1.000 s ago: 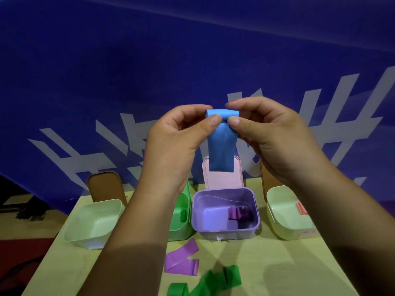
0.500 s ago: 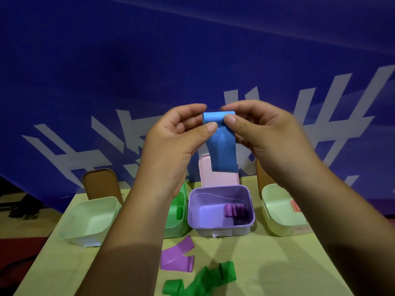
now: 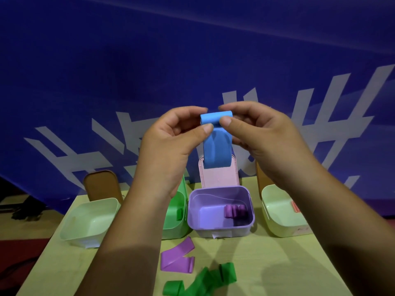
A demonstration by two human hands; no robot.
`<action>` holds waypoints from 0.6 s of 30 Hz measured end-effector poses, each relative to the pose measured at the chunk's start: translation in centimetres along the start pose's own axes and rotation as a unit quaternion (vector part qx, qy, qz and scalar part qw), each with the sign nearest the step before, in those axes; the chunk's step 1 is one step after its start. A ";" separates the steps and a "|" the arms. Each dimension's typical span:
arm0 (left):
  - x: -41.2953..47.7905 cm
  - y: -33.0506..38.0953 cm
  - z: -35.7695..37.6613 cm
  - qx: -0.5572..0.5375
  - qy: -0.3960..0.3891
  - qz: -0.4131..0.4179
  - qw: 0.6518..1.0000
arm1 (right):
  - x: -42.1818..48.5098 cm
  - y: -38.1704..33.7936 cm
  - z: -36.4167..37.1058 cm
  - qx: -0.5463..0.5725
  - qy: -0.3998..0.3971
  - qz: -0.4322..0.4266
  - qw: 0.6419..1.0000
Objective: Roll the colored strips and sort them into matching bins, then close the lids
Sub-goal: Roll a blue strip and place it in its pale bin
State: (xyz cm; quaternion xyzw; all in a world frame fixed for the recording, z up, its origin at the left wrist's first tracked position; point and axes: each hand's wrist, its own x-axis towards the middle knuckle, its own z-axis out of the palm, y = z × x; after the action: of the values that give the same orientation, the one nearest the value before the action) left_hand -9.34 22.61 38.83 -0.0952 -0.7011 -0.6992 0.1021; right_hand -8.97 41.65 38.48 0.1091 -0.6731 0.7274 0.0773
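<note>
A blue strip (image 3: 216, 148) hangs in the air in front of me, its top end rolled into a small coil. My left hand (image 3: 171, 146) and my right hand (image 3: 260, 135) pinch that coil from either side with thumbs and fingertips. Below stand four open bins: a pale green bin (image 3: 70, 229) at left, a green bin (image 3: 181, 199) behind my left arm, a purple bin (image 3: 250, 197) with purple rolls (image 3: 234, 211) inside, and a pale green bin (image 3: 267, 201) at right holding a pink piece (image 3: 296, 207). A purple strip (image 3: 177, 257) and a green strip (image 3: 205, 280) lie loose on the table.
The bins' lids stand open behind them: a brown lid (image 3: 102, 184) at left, a pink lid (image 3: 220, 176) in the middle, another brown lid (image 3: 259, 178) at right. A blue banner (image 3: 192, 60) rises directly behind the light table (image 3: 277, 263). Dark floor lies to the left.
The coil at the top of the blue strip has grown thicker and the hanging tail is shorter. Both hands stay in much the same place.
</note>
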 end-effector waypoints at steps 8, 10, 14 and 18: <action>0.2 -0.5 0.1 -0.011 -0.015 -0.029 0.999 | 0.2 0.2 -0.1 -0.044 0.006 -0.018 0.999; 0.1 -0.5 0.3 -0.015 -0.010 -0.042 0.999 | 0.2 0.3 -0.1 -0.050 0.003 -0.023 0.998; 0.3 -0.7 0.5 0.009 0.003 -0.035 0.999 | 0.3 0.5 -0.2 -0.048 0.004 -0.021 0.999; 0.5 -0.7 0.5 0.023 0.006 -0.014 1.000 | 0.9 0.7 -0.2 -0.007 -0.003 0.031 0.999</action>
State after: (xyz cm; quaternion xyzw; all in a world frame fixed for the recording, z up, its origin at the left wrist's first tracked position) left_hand -10.05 23.11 38.29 -0.0786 -0.7175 -0.6850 0.0986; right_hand -9.98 41.72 38.01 0.0900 -0.6817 0.7241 0.0534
